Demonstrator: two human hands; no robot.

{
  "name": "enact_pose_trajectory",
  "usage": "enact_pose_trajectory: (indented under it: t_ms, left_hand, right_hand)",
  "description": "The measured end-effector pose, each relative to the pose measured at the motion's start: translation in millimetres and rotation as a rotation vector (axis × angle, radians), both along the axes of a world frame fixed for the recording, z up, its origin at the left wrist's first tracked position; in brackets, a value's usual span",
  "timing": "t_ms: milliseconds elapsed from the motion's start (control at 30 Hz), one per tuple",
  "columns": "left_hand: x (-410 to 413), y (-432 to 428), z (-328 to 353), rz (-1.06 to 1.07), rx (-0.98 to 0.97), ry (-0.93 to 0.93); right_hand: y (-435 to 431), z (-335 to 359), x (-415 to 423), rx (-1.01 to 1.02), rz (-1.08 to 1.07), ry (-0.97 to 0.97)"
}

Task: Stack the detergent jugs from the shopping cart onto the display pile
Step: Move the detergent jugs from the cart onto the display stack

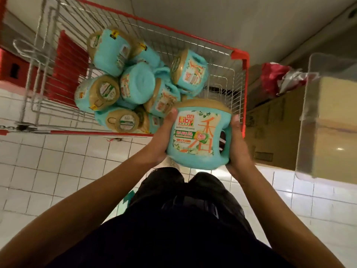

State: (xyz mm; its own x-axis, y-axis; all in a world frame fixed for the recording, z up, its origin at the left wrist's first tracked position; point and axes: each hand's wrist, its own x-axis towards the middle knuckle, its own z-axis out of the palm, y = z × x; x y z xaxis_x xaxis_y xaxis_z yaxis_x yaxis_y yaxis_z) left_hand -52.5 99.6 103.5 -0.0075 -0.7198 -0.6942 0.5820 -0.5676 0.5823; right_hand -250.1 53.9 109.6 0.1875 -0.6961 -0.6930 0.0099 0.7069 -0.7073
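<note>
I hold one turquoise detergent jug (199, 134) with a tan lid and a "Liby" label between both hands, above the near right corner of the shopping cart (239, 53). My left hand (164, 138) grips its left side, thumb on the label edge. My right hand (238, 144) grips the handle side. Several more turquoise jugs (135, 84) lie tumbled in the wire cart, some on their sides, some lid-up. The display pile is not in view.
Cardboard boxes (274, 128) stand right of the cart, with red and white crumpled bags (280, 78) behind them. A clear plastic bin (328, 117) holding a tan box sits at the right edge. White tiled floor (58, 163) lies underfoot.
</note>
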Motion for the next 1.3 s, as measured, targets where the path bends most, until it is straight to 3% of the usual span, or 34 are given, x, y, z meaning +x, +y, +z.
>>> enact_pose_trajectory:
  t_ms: [367, 800, 967, 1300]
  left_hand:
    - [-222, 7, 30, -0.479, 0.029, -0.149]
    - [-520, 33, 29, -0.928, -0.12, -0.118]
    - [-611, -2, 32, -1.106, -0.147, -0.1]
    - [-782, -120, 31, -1.267, -0.232, -0.061]
  right_hand:
    - [93, 14, -225, -0.016, -0.406, -0.003]
    - [187, 35, -494, -0.024, -0.835, 0.127]
    - [178, 35, -563, -0.019, -0.973, 0.115]
    - [90, 41, -708, -0.034, -1.175, 0.124]
